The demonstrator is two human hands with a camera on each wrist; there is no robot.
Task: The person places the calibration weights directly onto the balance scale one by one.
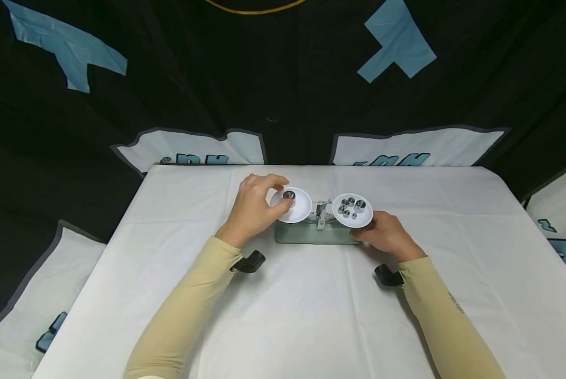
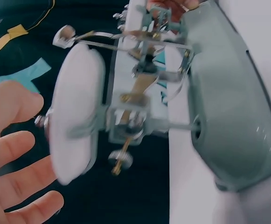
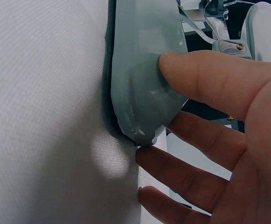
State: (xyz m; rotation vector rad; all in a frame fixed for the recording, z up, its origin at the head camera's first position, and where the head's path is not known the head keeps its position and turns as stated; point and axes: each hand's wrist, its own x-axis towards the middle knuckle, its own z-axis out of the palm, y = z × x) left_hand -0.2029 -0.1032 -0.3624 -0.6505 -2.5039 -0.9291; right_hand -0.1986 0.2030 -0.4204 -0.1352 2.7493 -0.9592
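Observation:
A two-pan balance scale with a grey-green base (image 1: 311, 235) stands on the white table. On its left white pan (image 1: 300, 209) is a shiny metal weight (image 1: 289, 195). My left hand (image 1: 258, 205) hovers around that weight with thumb and fingers spread; the left wrist view shows a gap between the fingers and the weight's knob (image 2: 41, 121). Several smaller metal weights (image 1: 351, 201) stand on the right pan (image 1: 353, 223). At the base's right end, my right hand (image 1: 386, 233) holds the body, its thumb (image 3: 205, 77) on the front and fingers behind.
The white-covered table (image 1: 287, 316) ends just behind the scale. Beyond it hangs a black curtain (image 1: 292, 79) with blue tape pieces (image 1: 401, 39). A black wrist camera (image 1: 248, 261) is strapped under the left wrist, another camera (image 1: 388, 275) under the right.

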